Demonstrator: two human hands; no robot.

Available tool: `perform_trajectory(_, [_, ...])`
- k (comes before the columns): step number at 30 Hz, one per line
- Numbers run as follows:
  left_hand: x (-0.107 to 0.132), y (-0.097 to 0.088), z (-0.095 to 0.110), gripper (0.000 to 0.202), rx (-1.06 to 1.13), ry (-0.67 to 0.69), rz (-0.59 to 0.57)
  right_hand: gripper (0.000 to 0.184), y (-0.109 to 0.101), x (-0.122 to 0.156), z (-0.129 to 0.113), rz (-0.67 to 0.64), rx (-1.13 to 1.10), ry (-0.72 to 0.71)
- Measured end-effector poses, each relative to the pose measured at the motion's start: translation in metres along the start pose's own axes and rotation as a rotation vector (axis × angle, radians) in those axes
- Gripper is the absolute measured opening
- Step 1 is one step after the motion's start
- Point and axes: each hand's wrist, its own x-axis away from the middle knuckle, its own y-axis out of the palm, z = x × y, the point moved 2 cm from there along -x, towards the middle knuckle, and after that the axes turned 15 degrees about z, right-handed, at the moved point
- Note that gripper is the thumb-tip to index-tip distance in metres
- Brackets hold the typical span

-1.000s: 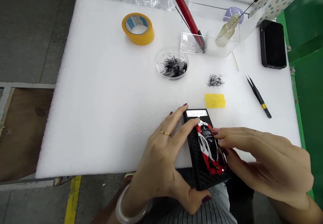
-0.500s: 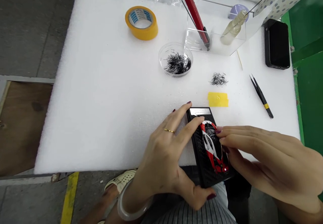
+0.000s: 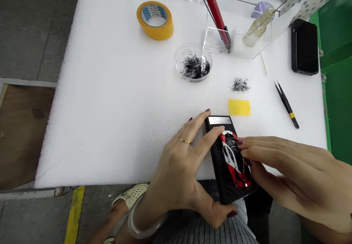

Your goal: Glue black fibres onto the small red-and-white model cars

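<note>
A red, white and black model car [image 3: 231, 156] sits on a black textured display base [image 3: 220, 178] with a silver label at its far end. My left hand [image 3: 181, 163] is closed around the base, its fingers along the far left edge and its thumb at the near end. One left fingertip reaches the car's far end. My right hand [image 3: 286, 170] has its fingers bunched against the right side of the car, by the dark cockpit. Its thumb tip is partly hidden, and whether a small part is between those fingers cannot be seen.
Black tweezers [image 3: 286, 104] lie to the right, near a yellow tape strip [image 3: 239, 107] and a pile of short black strands [image 3: 240, 85]. Farther back are a dish of strands [image 3: 194, 66], a tape roll [image 3: 162, 31], a clear box [image 3: 236, 44] and a black device [image 3: 304, 48].
The whole view has shifted slightly. Both hands keep nearly the same hold on the base and car, and nothing on the table has been visibly moved.
</note>
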Motion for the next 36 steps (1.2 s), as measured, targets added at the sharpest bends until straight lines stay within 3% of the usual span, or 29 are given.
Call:
perform_trajectory(23, [0.001, 0.001, -0.004, 0.122, -0.012, 0.044, 0.022, 0.010, -0.002, -0.001, 0.001, -0.024, 0.019, -0.042])
perform_trajectory(29, [0.002, 0.001, -0.007, 0.118, -0.015, 0.068, 0.020, 0.024, -0.001, 0.004, 0.007, 0.190, -0.110, 0.090])
perform_trajectory(36, [0.001, 0.002, -0.008, 0.105, 0.034, 0.031, 0.013, 0.032, 0.030, 0.022, 0.020, 0.463, -0.433, 0.150])
